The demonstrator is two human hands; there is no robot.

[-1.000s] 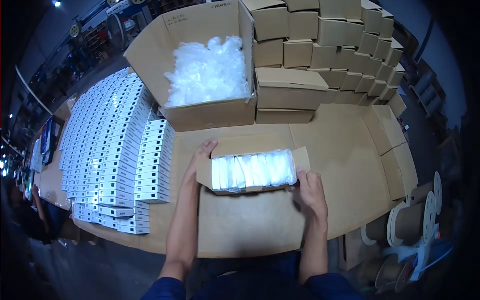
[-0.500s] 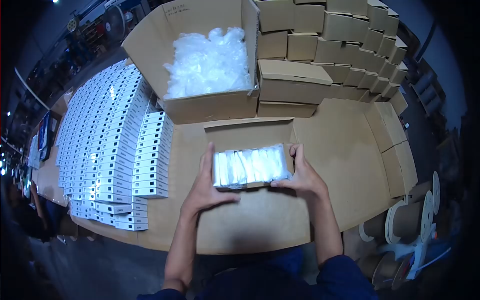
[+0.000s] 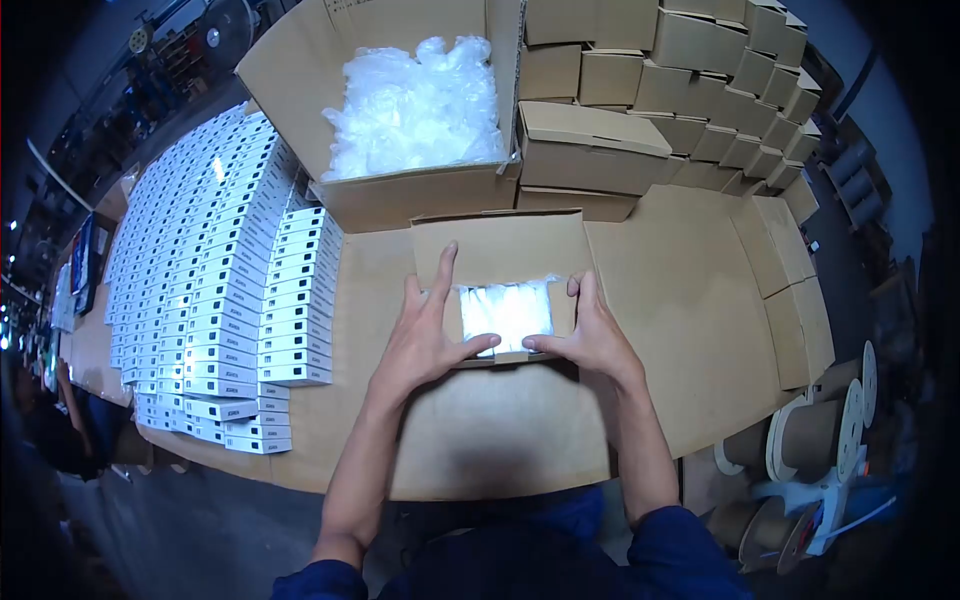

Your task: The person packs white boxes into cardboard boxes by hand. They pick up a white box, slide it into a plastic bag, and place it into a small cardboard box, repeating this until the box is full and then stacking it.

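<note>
A small open cardboard box (image 3: 500, 243) stands on the cardboard-covered table, its lid raised at the back. White packs in clear plastic wrap (image 3: 506, 312) fill it in a row. My left hand (image 3: 415, 340) grips the box's left end, thumb on the front edge of the packs and index finger stretched upward. At the right end, my right hand (image 3: 600, 345) has its thumb on the front edge and its fingers bent around the side. Brown side flaps show between the hands and the packs. The box's outer ends are partly hidden by my hands.
White labelled boxes (image 3: 215, 270) are stacked at left. Behind stands a large carton (image 3: 420, 200) of clear plastic bags (image 3: 415, 110). Closed brown boxes (image 3: 590, 150) are piled at back right. Cable spools (image 3: 815, 440) stand beyond the table's right edge. Another person (image 3: 60, 420) is at far left.
Both hands have moved inward over the box ends, with thumbs now near each other at the front. Less of the packs shows, and side flaps cover their ends. The view has shifted slightly.
</note>
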